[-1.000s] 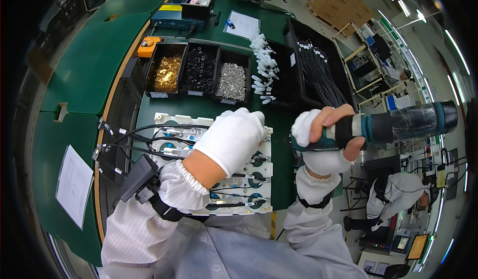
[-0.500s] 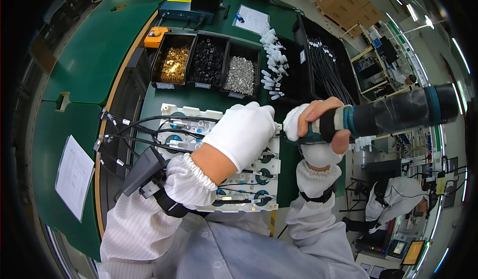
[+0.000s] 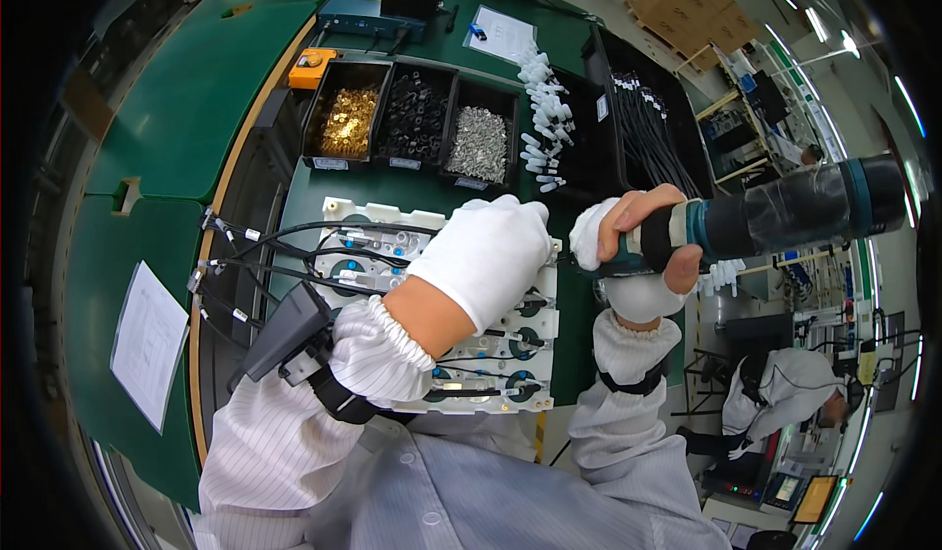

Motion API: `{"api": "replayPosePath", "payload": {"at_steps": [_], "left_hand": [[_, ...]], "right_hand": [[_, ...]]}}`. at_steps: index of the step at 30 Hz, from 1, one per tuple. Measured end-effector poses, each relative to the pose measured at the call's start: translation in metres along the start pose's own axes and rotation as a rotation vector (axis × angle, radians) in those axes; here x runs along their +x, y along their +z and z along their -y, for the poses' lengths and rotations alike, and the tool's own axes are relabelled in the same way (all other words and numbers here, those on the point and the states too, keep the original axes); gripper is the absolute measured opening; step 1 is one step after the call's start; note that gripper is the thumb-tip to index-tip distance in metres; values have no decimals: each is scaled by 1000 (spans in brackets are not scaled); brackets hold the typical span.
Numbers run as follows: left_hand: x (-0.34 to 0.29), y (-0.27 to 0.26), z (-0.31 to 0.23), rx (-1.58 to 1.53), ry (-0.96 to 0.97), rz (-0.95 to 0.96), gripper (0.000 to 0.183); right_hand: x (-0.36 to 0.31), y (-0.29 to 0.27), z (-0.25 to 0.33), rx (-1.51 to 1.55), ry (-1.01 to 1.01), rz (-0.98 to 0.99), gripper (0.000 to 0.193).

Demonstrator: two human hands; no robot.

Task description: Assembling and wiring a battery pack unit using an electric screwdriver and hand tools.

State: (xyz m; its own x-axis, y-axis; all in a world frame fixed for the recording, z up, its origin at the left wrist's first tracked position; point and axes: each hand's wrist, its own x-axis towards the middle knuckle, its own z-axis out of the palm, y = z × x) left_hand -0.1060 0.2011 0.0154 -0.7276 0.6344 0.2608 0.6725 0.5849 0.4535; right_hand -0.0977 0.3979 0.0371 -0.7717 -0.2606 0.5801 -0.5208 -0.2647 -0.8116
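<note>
My right hand (image 3: 643,231), in a white glove with bare fingertips, is wrapped round a teal and black cordless power screwdriver (image 3: 785,211). The tool lies sideways, its thick end pointing right and its front end towards my left hand. Over the white plastic frame (image 3: 549,329), my white-gloved left hand (image 3: 491,256) is closed, knuckles up. Its fingertips are out of sight beneath it, so what they hold cannot be made out. Black cables (image 3: 294,231) run from the frame's left side, with round blue-ringed parts (image 3: 525,339) set in it.
Behind the frame stand black bins of brass pieces (image 3: 349,123), black pieces (image 3: 414,118) and silver pieces (image 3: 479,143). White-capped parts (image 3: 545,108) lie beside a large black tray of cables (image 3: 648,128). A paper sheet (image 3: 147,344) rests on the left table. Another person (image 3: 780,393) works at right.
My right hand and the power screwdriver have shifted slightly right, widening the gap to my left hand. The left hand stays closed over the frame. The whole view has shifted a little.
</note>
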Motion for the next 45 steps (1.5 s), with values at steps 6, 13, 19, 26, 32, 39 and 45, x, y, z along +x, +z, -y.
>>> {"api": "replayPosePath", "payload": {"at_steps": [6, 13, 19, 26, 32, 39, 45], "left_hand": [[4, 7, 1, 24, 35, -11, 16], [3, -2, -2, -76, -104, -10, 15], [-3, -24, -8, -1, 221, -4, 19], [-7, -17, -10, 60, 288, 151, 17], [-6, -17, -17, 50, 261, 110, 12], [-10, -26, -16, 25, 219, 216, 14], [-29, -66, 3, -223, 216, -5, 16]], "right_hand": [[-2, 0, -4, 34, 39, -46, 58], [4, 12, 2, -164, 142, -158, 57], [-8, 15, 28, 27, 60, -53, 68], [-20, 17, 24, 65, 82, -17, 69], [-21, 14, 22, 28, 116, 21, 68], [-33, 45, 14, -223, 108, -247, 66], [-32, 34, 28, -115, -12, -401, 56]]}}
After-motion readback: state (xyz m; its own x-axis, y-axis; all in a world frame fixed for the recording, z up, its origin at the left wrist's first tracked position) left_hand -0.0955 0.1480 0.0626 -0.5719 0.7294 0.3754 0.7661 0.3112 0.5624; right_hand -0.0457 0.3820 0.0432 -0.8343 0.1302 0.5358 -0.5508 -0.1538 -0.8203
